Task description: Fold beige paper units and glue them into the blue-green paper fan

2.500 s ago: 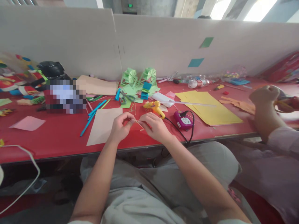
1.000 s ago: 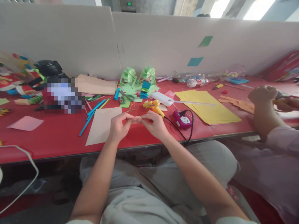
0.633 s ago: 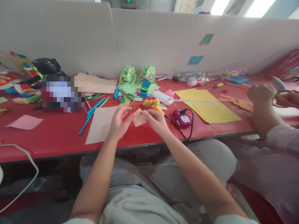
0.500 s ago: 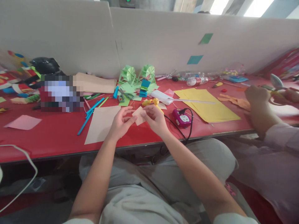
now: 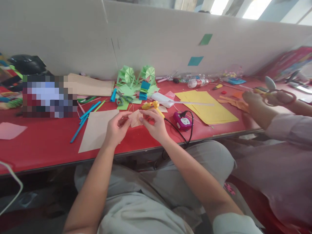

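A small square of pale peach paper (image 5: 136, 119), with crease lines on it, is pinched between my two hands above the red table. My left hand (image 5: 117, 127) grips its left edge with thumb and fingers. My right hand (image 5: 155, 123) pinches its right side. Just behind my right hand lies a yellow glue gun (image 5: 150, 105). Under and left of my left hand is a larger peach sheet (image 5: 94, 131). Behind my hands are green-handled scissors (image 5: 124, 98) and two green folded-paper models (image 5: 126, 75).
Blue paper sticks (image 5: 84, 122) lie at the left. A purple power socket (image 5: 182, 121) with a black cable and yellow sheets (image 5: 207, 109) are right of my hands. At far right, another person's hands (image 5: 255, 100) hold red-handled scissors (image 5: 280, 94) near orange scraps.
The view has turned slightly right, so things sit further left. The peach square is tilted differently in my hands and now shows creases. The other person's hands and scissors have shifted.
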